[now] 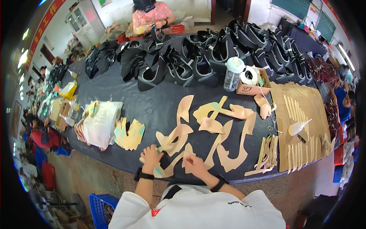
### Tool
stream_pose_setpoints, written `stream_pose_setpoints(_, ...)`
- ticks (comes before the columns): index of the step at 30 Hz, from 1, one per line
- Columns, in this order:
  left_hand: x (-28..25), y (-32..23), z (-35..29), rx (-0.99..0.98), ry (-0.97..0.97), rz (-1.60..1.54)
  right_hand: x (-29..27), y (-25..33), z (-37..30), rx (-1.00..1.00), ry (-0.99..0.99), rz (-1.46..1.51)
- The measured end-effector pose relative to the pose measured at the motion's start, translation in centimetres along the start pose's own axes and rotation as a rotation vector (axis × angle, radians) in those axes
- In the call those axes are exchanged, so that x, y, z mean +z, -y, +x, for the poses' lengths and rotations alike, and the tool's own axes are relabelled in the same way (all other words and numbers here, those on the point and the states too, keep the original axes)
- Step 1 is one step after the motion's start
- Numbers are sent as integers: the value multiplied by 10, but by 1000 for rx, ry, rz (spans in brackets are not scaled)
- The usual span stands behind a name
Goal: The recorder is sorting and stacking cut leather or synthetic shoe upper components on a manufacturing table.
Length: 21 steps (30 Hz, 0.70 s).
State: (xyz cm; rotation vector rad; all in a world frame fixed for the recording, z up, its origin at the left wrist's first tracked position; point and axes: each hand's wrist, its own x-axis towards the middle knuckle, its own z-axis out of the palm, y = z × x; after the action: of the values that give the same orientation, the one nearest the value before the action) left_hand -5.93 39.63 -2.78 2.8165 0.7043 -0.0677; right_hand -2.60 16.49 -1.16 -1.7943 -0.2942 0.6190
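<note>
Curved tan leather pieces lie across the dark table before me. My left hand (151, 155) rests with its fingers spread at the near left end of one curved leather piece (182, 131), above a green-marked edge (158, 172). Beside it, my right hand (194, 164) has its fingers drawn together over a pointed leather piece (188, 150); what they pinch, if anything, is hidden. Farther right lies a large hook-shaped leather piece (230, 163). More overlapping pieces, some with green and yellow patches, spread beyond my hands.
Black shoe uppers (204, 68) crowd the far side. A clear bottle (233, 74) stands by a cardboard box (253, 89) holding a white roll. Right is brown cardboard (280, 126) with tan strips and a glue bottle (299, 128). Left sits a plastic-covered stack (101, 124). A co-worker (150, 19) sits opposite.
</note>
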Motion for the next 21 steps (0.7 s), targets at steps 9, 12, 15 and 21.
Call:
stream_pose_setpoints(9,-22,33,9,-132,284,-29,23,-16,143,-596,-325,-857)
stream_pose_setpoints(12,-16,59,4,-176,244,-328,17,7,148,-666,-309,-794)
stream_pose_setpoints(15,-9,90,7,-232,349,-461,6,51,151,-781,-354,-725)
stream_pose_setpoints(21,-68,87,20,-187,522,-1044,-26,70,181,-431,161,-671)
